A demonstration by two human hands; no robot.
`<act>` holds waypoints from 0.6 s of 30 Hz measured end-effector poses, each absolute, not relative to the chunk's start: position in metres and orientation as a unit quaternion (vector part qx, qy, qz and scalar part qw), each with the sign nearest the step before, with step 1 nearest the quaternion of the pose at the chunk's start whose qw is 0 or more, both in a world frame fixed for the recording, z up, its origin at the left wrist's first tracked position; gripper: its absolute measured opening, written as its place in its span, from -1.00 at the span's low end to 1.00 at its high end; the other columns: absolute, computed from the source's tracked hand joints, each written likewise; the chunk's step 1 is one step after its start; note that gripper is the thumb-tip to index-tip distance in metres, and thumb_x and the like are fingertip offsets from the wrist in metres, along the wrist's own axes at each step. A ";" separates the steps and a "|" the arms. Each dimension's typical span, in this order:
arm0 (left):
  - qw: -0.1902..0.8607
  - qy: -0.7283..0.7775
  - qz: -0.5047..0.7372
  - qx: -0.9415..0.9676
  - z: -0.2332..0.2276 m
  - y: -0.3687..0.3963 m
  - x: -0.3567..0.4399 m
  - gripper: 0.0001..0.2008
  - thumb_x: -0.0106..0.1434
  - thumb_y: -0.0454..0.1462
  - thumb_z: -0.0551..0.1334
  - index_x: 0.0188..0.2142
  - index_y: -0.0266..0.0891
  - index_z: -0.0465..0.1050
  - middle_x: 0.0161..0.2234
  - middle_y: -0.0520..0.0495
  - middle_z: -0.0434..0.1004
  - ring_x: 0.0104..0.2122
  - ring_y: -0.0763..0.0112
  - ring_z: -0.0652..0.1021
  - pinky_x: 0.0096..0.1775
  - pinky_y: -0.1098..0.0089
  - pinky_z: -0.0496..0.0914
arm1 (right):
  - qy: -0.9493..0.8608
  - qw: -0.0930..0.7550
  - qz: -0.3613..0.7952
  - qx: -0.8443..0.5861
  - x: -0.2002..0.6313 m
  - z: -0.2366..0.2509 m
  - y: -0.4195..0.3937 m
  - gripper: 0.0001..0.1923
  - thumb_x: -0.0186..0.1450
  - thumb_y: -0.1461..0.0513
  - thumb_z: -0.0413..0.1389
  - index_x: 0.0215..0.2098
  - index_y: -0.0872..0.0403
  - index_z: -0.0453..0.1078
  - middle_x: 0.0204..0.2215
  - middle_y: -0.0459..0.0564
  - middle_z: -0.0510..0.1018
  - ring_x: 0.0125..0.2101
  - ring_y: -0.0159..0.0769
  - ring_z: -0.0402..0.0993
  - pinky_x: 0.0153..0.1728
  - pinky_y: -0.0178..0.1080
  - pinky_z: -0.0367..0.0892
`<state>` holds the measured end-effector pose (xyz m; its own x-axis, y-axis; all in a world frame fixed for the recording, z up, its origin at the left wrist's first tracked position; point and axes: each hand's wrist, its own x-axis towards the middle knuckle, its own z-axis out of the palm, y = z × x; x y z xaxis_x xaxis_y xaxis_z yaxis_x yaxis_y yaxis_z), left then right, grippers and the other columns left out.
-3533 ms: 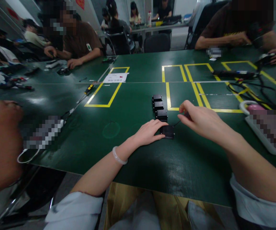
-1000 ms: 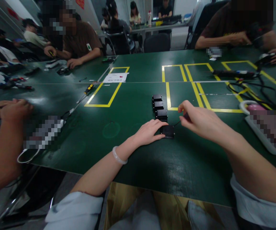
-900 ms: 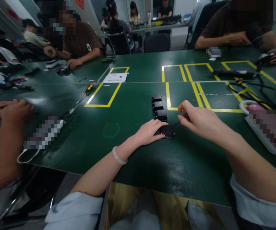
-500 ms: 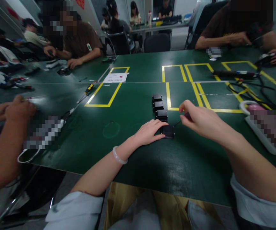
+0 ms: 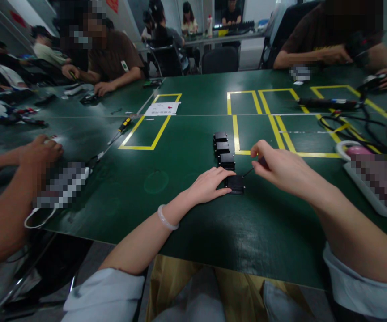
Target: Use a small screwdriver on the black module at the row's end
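A small black box (image 5: 236, 184) with metal screws at its side lies on the green table in front of me. My left hand (image 5: 210, 184) grips it from the left, thumb on the near edge and fingers on the far edge. My right hand (image 5: 270, 164) is closed around the dark handle of a screwdriver (image 5: 248, 172). Its thin shaft points down and left, and the tip reaches the box's right side near a screw. Several similar black boxes (image 5: 222, 146) stand in a row just beyond, the closest one beside my left fingertips.
Yellow tape outlines (image 5: 236, 134) mark the green table (image 5: 193, 223). On the right lie black cables (image 5: 357, 120) and a white-edged case (image 5: 364, 188). A yellow-black tool (image 5: 125, 124) and a paper sheet (image 5: 162, 108) lie left. A co-worker's hand (image 5: 44, 150) rests at far left.
Both my hands, the screwdriver and the box stay nearly in place. At the left, the neighbouring co-worker's hand has shifted a little to the right.
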<state>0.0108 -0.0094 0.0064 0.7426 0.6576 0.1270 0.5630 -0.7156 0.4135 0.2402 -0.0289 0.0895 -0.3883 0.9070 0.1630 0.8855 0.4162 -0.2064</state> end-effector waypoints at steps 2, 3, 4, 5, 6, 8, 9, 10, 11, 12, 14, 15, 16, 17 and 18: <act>0.177 0.332 0.134 0.917 0.007 -0.010 0.011 -0.58 0.35 -0.12 0.16 0.17 -0.09 0.20 0.00 -0.10 0.38 -0.05 0.21 0.41 -0.04 0.22 0.35 | -0.828 0.124 0.038 -0.545 0.239 0.091 -0.030 -0.79 0.36 0.13 -0.08 -0.11 0.04 0.21 -0.42 -0.04 0.53 -0.48 -0.28 0.40 -0.52 -0.28 0.03; 0.176 0.332 0.134 0.917 0.007 -0.010 0.011 -0.57 0.35 -0.12 0.17 0.17 -0.09 0.20 0.00 -0.10 0.38 -0.05 0.21 0.41 -0.04 0.22 0.35 | -0.827 0.121 0.033 -0.548 0.238 0.091 -0.030 -0.79 0.37 0.10 -0.10 -0.13 0.03 0.22 -0.44 -0.05 0.53 -0.50 -0.28 0.39 -0.53 -0.28 0.02; 0.175 0.332 0.135 0.917 0.007 -0.010 0.011 -0.57 0.35 -0.12 0.17 0.17 -0.09 0.20 0.00 -0.10 0.38 -0.05 0.21 0.41 -0.04 0.23 0.35 | -0.826 0.117 0.026 -0.552 0.238 0.092 -0.030 -0.77 0.38 0.07 -0.11 -0.15 0.03 0.23 -0.47 -0.06 0.51 -0.51 -0.28 0.38 -0.54 -0.28 0.00; 0.174 0.332 0.136 0.917 0.008 -0.010 0.011 -0.57 0.35 -0.12 0.17 0.17 -0.09 0.20 0.00 -0.10 0.38 -0.05 0.21 0.41 -0.04 0.23 0.35 | -0.825 0.112 0.019 -0.554 0.237 0.092 -0.030 -0.75 0.39 0.05 -0.12 -0.18 0.02 0.24 -0.49 -0.06 0.50 -0.52 -0.28 0.36 -0.54 -0.28 -0.01; 0.173 0.332 0.136 0.917 0.008 -0.010 0.011 -0.57 0.35 -0.11 0.17 0.17 -0.09 0.20 0.00 -0.10 0.38 -0.06 0.21 0.41 -0.04 0.23 0.35 | -0.823 0.106 0.011 -0.557 0.237 0.092 -0.030 -0.73 0.40 0.04 -0.14 -0.19 0.02 0.24 -0.50 -0.06 0.49 -0.53 -0.28 0.36 -0.54 -0.28 -0.02; 0.172 0.331 0.133 0.918 0.008 -0.010 0.011 -0.57 0.35 -0.12 0.17 0.17 -0.08 0.20 0.00 -0.10 0.38 -0.06 0.21 0.41 -0.04 0.23 0.35 | -0.823 0.094 0.003 -0.561 0.237 0.092 -0.029 -0.74 0.40 0.06 -0.15 -0.20 0.03 0.25 -0.52 -0.05 0.48 -0.54 -0.27 0.35 -0.55 -0.28 -0.03; 0.172 0.331 0.132 0.918 0.008 -0.010 0.011 -0.57 0.35 -0.12 0.17 0.17 -0.09 0.20 0.00 -0.10 0.38 -0.06 0.21 0.41 -0.04 0.23 0.35 | -0.824 0.093 0.006 -0.559 0.238 0.091 -0.029 -0.76 0.40 0.09 -0.15 -0.18 0.04 0.25 -0.51 -0.04 0.49 -0.53 -0.27 0.36 -0.54 -0.28 -0.02; 0.171 0.331 0.131 0.919 0.008 -0.010 0.011 -0.57 0.35 -0.12 0.17 0.17 -0.09 0.20 0.00 -0.10 0.38 -0.05 0.21 0.41 -0.04 0.23 0.35 | -0.826 0.095 0.012 -0.556 0.238 0.091 -0.029 -0.78 0.39 0.12 -0.14 -0.15 0.04 0.24 -0.49 -0.04 0.51 -0.52 -0.26 0.37 -0.54 -0.28 -0.01; 0.171 0.331 0.131 0.919 0.007 -0.010 0.011 -0.57 0.35 -0.12 0.17 0.17 -0.09 0.20 0.00 -0.10 0.38 -0.05 0.21 0.41 -0.03 0.22 0.35 | -0.828 0.100 0.019 -0.551 0.238 0.091 -0.030 -0.79 0.38 0.14 -0.12 -0.12 0.05 0.23 -0.46 -0.03 0.52 -0.50 -0.26 0.39 -0.53 -0.27 0.01; 0.171 0.332 0.131 0.918 0.007 -0.010 0.011 -0.57 0.35 -0.12 0.17 0.16 -0.09 0.20 0.00 -0.10 0.38 -0.05 0.21 0.41 -0.03 0.22 0.35 | -0.830 0.107 0.026 -0.547 0.238 0.091 -0.030 -0.79 0.36 0.15 -0.11 -0.09 0.05 0.21 -0.43 -0.02 0.54 -0.49 -0.26 0.41 -0.53 -0.27 0.02; 0.171 0.332 0.132 0.918 0.007 -0.010 0.011 -0.58 0.35 -0.12 0.17 0.16 -0.10 0.20 0.00 -0.10 0.38 -0.05 0.21 0.41 -0.03 0.22 0.35 | -0.830 0.117 0.034 -0.544 0.238 0.091 -0.031 -0.77 0.34 0.15 -0.08 -0.06 0.05 0.20 -0.38 -0.01 0.56 -0.45 -0.24 0.43 -0.52 -0.27 0.04; 0.172 0.332 0.133 0.918 0.007 -0.010 0.011 -0.57 0.35 -0.12 0.17 0.16 -0.10 0.20 0.00 -0.11 0.38 -0.05 0.21 0.41 -0.03 0.22 0.35 | -0.828 0.119 0.035 -0.546 0.238 0.091 -0.031 -0.76 0.34 0.15 -0.07 -0.06 0.05 0.19 -0.38 -0.01 0.56 -0.45 -0.24 0.44 -0.52 -0.27 0.05; 0.172 0.332 0.132 0.918 0.007 -0.010 0.011 -0.57 0.35 -0.11 0.17 0.17 -0.10 0.20 0.00 -0.11 0.38 -0.05 0.21 0.41 -0.03 0.22 0.35 | -0.826 0.119 0.033 -0.550 0.237 0.091 -0.031 -0.76 0.35 0.13 -0.08 -0.06 0.05 0.19 -0.39 -0.01 0.56 -0.46 -0.24 0.44 -0.52 -0.27 0.05; 0.172 0.332 0.133 0.918 0.007 -0.010 0.011 -0.57 0.35 -0.11 0.16 0.17 -0.10 0.20 0.00 -0.11 0.38 -0.05 0.21 0.41 -0.03 0.22 0.35 | -0.824 0.117 0.029 -0.554 0.237 0.091 -0.031 -0.76 0.36 0.11 -0.08 -0.07 0.04 0.20 -0.41 -0.02 0.55 -0.47 -0.23 0.43 -0.52 -0.27 0.04; 0.171 0.332 0.133 0.918 0.007 -0.010 0.011 -0.58 0.35 -0.11 0.16 0.17 -0.10 0.20 0.00 -0.11 0.38 -0.05 0.21 0.41 -0.03 0.22 0.35 | -0.822 0.114 0.024 -0.557 0.237 0.092 -0.031 -0.75 0.37 0.08 -0.09 -0.09 0.04 0.20 -0.43 -0.03 0.54 -0.48 -0.23 0.43 -0.53 -0.27 0.04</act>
<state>0.0107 -0.0100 0.0073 0.7439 0.6553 0.1312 0.5638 -0.7207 0.4034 0.2366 -0.0312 0.0915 -0.3534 0.9217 0.1600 0.9107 0.3781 -0.1663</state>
